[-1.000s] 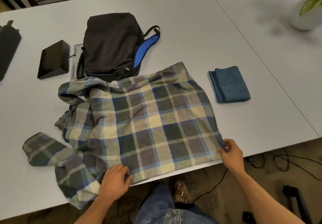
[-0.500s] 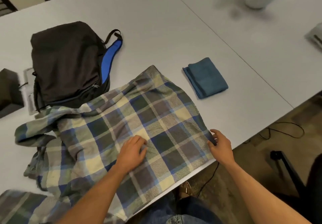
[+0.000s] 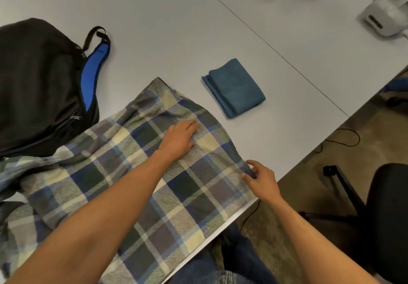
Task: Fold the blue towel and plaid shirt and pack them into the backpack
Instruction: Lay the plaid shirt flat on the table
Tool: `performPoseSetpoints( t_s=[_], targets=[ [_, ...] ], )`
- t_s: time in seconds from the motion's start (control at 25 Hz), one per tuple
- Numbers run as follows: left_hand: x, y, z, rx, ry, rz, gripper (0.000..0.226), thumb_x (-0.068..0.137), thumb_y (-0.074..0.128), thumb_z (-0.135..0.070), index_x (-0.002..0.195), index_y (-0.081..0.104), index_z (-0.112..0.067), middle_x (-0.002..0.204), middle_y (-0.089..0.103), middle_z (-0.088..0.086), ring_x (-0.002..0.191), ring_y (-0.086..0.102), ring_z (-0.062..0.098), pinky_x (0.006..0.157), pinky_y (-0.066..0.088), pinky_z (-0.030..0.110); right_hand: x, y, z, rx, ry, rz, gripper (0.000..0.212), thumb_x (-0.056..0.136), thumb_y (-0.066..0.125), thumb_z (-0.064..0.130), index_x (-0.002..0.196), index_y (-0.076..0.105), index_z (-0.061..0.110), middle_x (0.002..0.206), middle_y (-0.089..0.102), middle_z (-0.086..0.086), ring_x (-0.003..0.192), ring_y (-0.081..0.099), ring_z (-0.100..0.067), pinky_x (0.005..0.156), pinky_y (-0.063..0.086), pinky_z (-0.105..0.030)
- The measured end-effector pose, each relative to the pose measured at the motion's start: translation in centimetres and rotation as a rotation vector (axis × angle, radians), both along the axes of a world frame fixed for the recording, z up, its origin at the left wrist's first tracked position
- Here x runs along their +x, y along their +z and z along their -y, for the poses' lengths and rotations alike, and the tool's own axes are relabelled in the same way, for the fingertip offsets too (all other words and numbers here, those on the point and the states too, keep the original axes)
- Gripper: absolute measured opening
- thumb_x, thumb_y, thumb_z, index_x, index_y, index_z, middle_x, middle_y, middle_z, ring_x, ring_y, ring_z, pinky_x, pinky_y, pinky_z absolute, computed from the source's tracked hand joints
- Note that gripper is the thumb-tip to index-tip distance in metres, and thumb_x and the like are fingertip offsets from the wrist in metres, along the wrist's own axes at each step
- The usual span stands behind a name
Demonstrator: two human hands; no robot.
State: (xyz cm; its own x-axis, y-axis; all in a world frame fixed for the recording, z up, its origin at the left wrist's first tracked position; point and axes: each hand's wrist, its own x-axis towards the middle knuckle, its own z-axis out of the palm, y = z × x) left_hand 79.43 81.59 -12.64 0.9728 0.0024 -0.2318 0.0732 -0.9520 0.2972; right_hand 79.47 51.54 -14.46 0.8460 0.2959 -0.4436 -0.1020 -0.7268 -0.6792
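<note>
So we've got the plaid shirt (image 3: 123, 186) spread on the table (image 3: 176, 30), left hand (image 3: 180, 139) flat on it, right hand (image 3: 261, 181) pinching its edge. Blue towel (image 3: 235, 88) sits folded nearby, backpack (image 3: 42, 85) far left

This looks like an office or meeting room. A broad, pale grey tabletop (image 3: 167, 18) fills most of the frame, made of large panels joined along a thin seam running from the top centre toward the right edge. At lower right a black office chair (image 3: 388, 213) stands on a brownish hard floor (image 3: 298, 164), where thin black cables (image 3: 344, 138) trail beneath the table's edge. A white device (image 3: 384, 16), blurred, sits at upper right.
</note>
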Motion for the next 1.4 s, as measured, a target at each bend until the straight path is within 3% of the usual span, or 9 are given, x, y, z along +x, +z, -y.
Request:
performPoseSetpoints(
  t_s=[0.28, 0.52, 0.64, 0.76, 0.92, 1.08, 1.2, 1.32, 1.4],
  targets=[
    [3.9, -1.3, 3.4, 0.173, -0.191, -0.203, 0.088, 0.092, 0.054, -0.003, 0.155, 0.003, -0.037, 0.164, 0.006, -0.008, 0.151, 0.0, 0.022, 0.119, 0.008, 0.054, 0.8, -0.4, 0.9, 0.062, 0.084, -0.029, 0.017, 0.091, 0.068, 0.019, 0.107, 0.063, 0.026, 0.076, 0.061, 0.016, 0.064, 0.055, 0.007, 0.057, 0.039, -0.008],
    [6.2, -0.3, 4.8, 0.378, -0.443, -0.278, 0.091, 0.09, 0.058, -0.006, 0.155, 0.001, -0.035, 0.164, 0.003, -0.005, 0.15, -0.009, 0.027, 0.113, -0.004, 0.068, 0.6, -0.5, 1.5, 0.118, 0.294, 0.099, 0.037, 0.096, 0.056, 0.012, 0.131, 0.058, 0.02, 0.117, 0.064, -0.002, 0.104, 0.058, -0.015, 0.09, 0.048, -0.029],
    [6.6, 0.0, 5.1, 0.403, -0.551, -0.176, 0.063, 0.089, 0.056, -0.005, 0.144, 0.034, -0.025, 0.158, 0.026, 0.001, 0.15, 0.006, 0.027, 0.114, -0.005, 0.067, 0.1, -0.3, 1.6, 0.099, 0.441, 0.194, 0.041, 0.096, 0.047, 0.019, 0.137, 0.054, 0.022, 0.108, 0.059, -0.002, 0.093, 0.057, -0.019, 0.076, 0.05, -0.033],
    [5.5, 0.6, 2.8, 0.299, -0.478, 0.079, 0.03, 0.077, 0.06, -0.003, 0.103, 0.063, -0.017, 0.116, 0.06, 0.003, 0.125, 0.048, 0.025, 0.118, 0.005, 0.061, -0.3, 0.1, 1.7, 0.029, 0.528, 0.221, 0.043, 0.098, 0.041, 0.024, 0.14, 0.051, 0.026, 0.108, 0.056, -0.001, 0.087, 0.057, -0.021, 0.067, 0.051, -0.037],
    [1.6, 1.4, -0.9, 0.231, -0.476, 0.253, 0.02, 0.062, 0.065, -0.01, 0.067, 0.052, -0.024, 0.073, 0.052, -0.005, 0.084, 0.058, 0.02, 0.118, 0.017, 0.055, -0.9, -0.1, 1.8, -0.007, 0.555, 0.267, 0.043, 0.096, 0.032, 0.04, 0.136, 0.049, 0.034, 0.107, 0.058, 0.001, 0.085, 0.059, -0.02, 0.061, 0.053, -0.036],
    [-2.3, 1.0, -3.7, 0.202, -0.499, 0.083, 0.02, 0.078, 0.057, -0.037, 0.066, 0.044, -0.028, 0.068, 0.046, -0.01, 0.075, 0.055, 0.015, 0.12, 0.013, 0.046, -1.7, -0.5, 2.1, -0.047, 0.574, 0.278, 0.041, 0.096, 0.038, 0.038, 0.13, 0.058, 0.028, 0.111, 0.06, 0.005, 0.095, 0.058, -0.015, 0.066, 0.047, -0.024],
    [-3.0, 0.8, -3.8, 0.124, -0.412, 0.016, 0.048, 0.09, 0.039, -0.07, 0.067, 0.045, -0.028, 0.068, 0.048, -0.011, 0.068, 0.045, 0.011, 0.099, 0.033, 0.034, -2.2, -0.5, 2.1, -0.063, 0.539, 0.26, 0.037, 0.096, 0.047, 0.045, 0.124, 0.062, 0.026, 0.11, 0.06, 0.008, 0.097, 0.056, -0.011, 0.072, 0.047, -0.022],
    [-1.1, 1.3, -1.5, 0.015, -0.28, 0.097, 0.047, 0.095, 0.032, -0.058, 0.071, 0.049, -0.022, 0.069, 0.049, -0.007, 0.066, 0.045, 0.015, 0.074, 0.041, 0.034, -2.6, -0.6, 1.8, -0.021, 0.337, 0.31, 0.038, 0.098, 0.045, 0.053, 0.103, 0.071, 0.025, 0.095, 0.061, 0.011, 0.088, 0.053, -0.007, 0.073, 0.044, -0.024],
    [1.3, 1.0, 0.3, -0.016, -0.247, 0.135, 0.041, 0.095, 0.033, -0.046, 0.088, 0.06, -0.016, 0.084, 0.06, -0.001, 0.08, 0.057, 0.022, 0.075, 0.043, 0.036, -2.8, -0.6, 1.6, -0.061, 0.092, 0.285, 0.034, 0.1, 0.047, 0.047, 0.094, 0.07, 0.023, 0.092, 0.059, 0.009, 0.088, 0.053, -0.01, 0.073, 0.042, -0.027]
  ],
)
